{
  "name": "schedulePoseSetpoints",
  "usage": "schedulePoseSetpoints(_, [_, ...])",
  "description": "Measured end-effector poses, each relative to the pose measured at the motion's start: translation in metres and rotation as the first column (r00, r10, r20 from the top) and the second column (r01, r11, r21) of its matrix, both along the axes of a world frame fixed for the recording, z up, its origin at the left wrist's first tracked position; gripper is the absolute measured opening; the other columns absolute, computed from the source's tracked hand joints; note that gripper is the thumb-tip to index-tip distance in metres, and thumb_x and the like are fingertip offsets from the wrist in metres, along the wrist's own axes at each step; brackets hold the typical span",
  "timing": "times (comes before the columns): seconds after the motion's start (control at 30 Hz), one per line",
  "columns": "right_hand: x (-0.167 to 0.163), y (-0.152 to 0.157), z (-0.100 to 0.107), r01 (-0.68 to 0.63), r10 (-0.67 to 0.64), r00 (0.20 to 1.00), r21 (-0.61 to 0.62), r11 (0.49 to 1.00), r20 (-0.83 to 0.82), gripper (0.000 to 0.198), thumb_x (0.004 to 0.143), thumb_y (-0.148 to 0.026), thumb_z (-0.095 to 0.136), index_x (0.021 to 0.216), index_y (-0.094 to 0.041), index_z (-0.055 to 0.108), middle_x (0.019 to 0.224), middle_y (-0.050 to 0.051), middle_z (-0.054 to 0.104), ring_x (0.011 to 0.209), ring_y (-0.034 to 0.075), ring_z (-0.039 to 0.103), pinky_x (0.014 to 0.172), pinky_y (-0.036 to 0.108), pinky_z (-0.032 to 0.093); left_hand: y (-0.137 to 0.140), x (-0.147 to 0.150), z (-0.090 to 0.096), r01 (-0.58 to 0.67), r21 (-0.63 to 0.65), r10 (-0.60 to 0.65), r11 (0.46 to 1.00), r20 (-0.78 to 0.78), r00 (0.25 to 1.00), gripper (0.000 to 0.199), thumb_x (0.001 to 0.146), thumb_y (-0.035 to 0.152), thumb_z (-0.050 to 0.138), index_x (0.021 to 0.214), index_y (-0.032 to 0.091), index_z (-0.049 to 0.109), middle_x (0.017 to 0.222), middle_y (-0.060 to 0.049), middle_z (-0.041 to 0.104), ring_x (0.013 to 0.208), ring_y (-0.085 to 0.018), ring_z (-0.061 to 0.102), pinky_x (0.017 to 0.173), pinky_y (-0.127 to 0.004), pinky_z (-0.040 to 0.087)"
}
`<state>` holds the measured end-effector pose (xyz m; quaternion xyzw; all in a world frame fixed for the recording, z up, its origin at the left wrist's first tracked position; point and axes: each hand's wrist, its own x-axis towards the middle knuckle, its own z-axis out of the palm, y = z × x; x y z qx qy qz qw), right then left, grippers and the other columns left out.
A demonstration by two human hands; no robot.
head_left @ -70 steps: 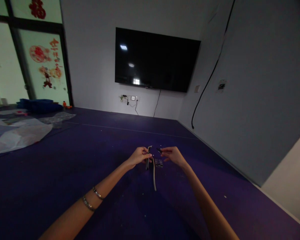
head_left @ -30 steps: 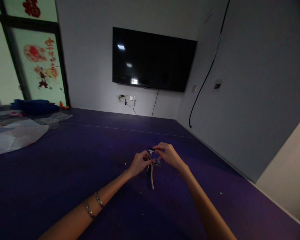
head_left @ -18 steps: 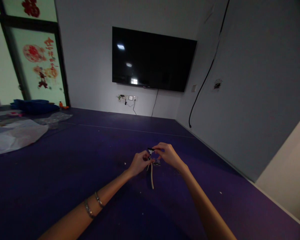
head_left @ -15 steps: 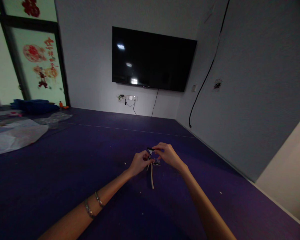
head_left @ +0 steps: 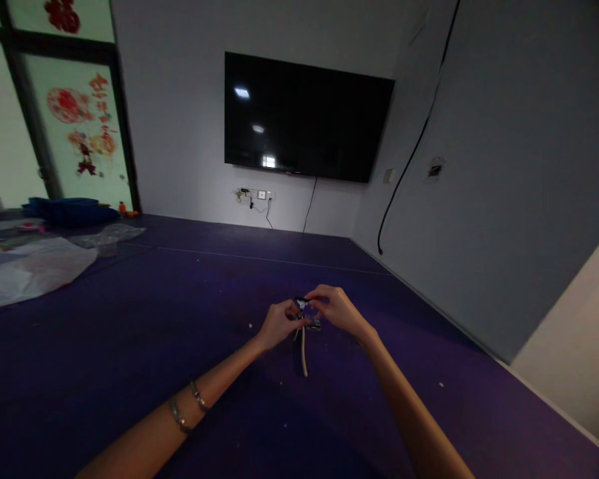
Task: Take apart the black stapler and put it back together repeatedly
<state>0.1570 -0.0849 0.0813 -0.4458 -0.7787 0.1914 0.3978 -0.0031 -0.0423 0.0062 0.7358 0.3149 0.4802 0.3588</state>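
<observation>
My left hand is closed in a pinch on a small assembly with a black top edge and a whitish part below it. From the other side my right hand pinches its black top edge. Below my left fingers a pale, cord-like strip hangs down, with a shorter piece beside it. A small dark and clear piece shows just under my right fingers; whether it is joined to the assembly, I cannot tell. The exact kind of the held thing is too small to make out.
The purple surface spreads around my hands, with small white scraps on it. White plastic sheeting and a blue cloth bundle lie at the left. A television hangs ahead; a black cable dangles on the right wall.
Both hands keep their grip in nearly the same place. The black top edge of the held assembly has tilted or dropped very slightly.
</observation>
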Motion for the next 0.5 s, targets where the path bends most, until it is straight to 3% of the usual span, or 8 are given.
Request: schedulePoseSetpoints(0.5, [0.0007,-0.0017,0.0019,-0.036,0.037,0.999,-0.028,0.999,0.023,0.018,0.074,-0.011,0.051,0.081,-0.015,0.066,0.080,0.004,0.061,0.052,0.008,0.057,0.049,0.020,0.047,-0.0019,0.0032,-0.0006,-0.042,-0.011,0.041,0.999,-0.024,0.999,0.035,0.058,0.040,0.072,0.059,0.014,0.048,0.051,0.006,0.047,0.048,-0.007,0.041,0.046,-0.019,0.029])
